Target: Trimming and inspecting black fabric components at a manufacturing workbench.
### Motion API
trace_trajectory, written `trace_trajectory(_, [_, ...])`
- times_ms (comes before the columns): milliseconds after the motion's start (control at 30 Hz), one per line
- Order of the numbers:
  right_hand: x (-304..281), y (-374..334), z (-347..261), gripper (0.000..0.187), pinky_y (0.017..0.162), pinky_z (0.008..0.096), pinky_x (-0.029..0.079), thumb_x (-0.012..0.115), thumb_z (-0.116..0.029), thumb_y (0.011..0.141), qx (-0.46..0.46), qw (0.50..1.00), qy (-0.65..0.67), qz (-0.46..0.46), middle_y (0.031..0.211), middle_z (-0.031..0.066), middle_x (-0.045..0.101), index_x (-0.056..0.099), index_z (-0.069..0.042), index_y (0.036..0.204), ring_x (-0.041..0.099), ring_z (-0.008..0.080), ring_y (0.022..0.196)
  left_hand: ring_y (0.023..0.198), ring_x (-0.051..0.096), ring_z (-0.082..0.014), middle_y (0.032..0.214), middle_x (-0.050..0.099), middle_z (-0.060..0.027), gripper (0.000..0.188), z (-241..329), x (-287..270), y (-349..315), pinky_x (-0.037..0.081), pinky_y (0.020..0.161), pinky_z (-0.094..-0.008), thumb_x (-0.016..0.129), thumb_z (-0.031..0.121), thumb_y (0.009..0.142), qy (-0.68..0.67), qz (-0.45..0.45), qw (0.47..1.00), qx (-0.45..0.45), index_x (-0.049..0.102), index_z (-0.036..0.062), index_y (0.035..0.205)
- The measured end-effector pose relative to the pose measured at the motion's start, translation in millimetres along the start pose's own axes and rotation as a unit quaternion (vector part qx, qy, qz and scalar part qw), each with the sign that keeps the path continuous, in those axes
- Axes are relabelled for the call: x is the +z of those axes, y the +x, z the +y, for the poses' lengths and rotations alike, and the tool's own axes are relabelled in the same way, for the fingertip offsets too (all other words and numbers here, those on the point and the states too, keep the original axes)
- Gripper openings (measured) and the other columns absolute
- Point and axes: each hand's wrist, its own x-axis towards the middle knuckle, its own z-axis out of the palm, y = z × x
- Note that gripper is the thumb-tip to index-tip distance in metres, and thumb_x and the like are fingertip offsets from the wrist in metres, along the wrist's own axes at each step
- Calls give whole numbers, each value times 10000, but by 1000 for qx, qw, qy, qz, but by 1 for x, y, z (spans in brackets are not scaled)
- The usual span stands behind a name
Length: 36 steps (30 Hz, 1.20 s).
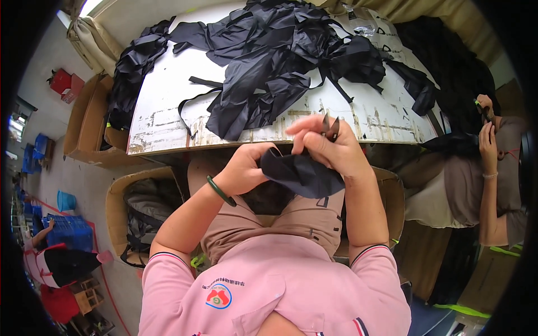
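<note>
My left hand is closed on the edge of a small black fabric piece, which hangs over my lap in front of the table edge. In my right hand are thread snips, their two pointed blades sticking up past the fingers, away from the cloth. The right fingers are curled at the far side of the fabric; whether they also pinch it I cannot tell. Beyond my hands, a heap of black fabric pieces with straps and loose ends lies on the white table.
Cardboard boxes holding dark items flank my legs. Another box stands left of the table, with black fabric over it. At right, a co-worker's hands handle dark cloth. Plastic-wrapped packages lie at the back. A blue bucket stands on the floor.
</note>
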Motion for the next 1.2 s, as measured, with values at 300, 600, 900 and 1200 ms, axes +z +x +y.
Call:
trace_trajectory(300, [26,-26,102,365,529,183,388,683,-303,891,-4,982,-17,187,897,21,626,609,-3,1086,473,25,593,908,656,-166,1020,670,-62,212,-10,31,-5,532,809,-312,650,104,889,-420,352,833,-80,628,25,1085])
trace_trajectory(600, [29,-19,87,137,470,184,309,730,-135,840,67,974,54,210,642,-76,520,643,-51,904,416,11,525,923,640,-136,1043,673,-61,197,-19,32,-25,503,844,-288,621,88,906,-353,294,887,-55,637,15,1089])
trace_trajectory(900, [17,-18,80,158,530,171,319,745,-121,837,-176,966,-75,174,668,-88,490,617,-39,882,383,6,575,689,433,-20,766,513,82,90,-10,-29,-39,359,660,-186,627,131,922,-241,368,898,-17,594,66,869])
trace_trajectory(1200, [37,-27,56,115,553,171,329,718,-74,849,-40,984,-17,172,710,-81,527,629,-15,892,403,-6,631,927,602,-256,996,634,-108,318,57,8,-16,441,903,-416,758,193,771,332,179,901,213,611,26,998])
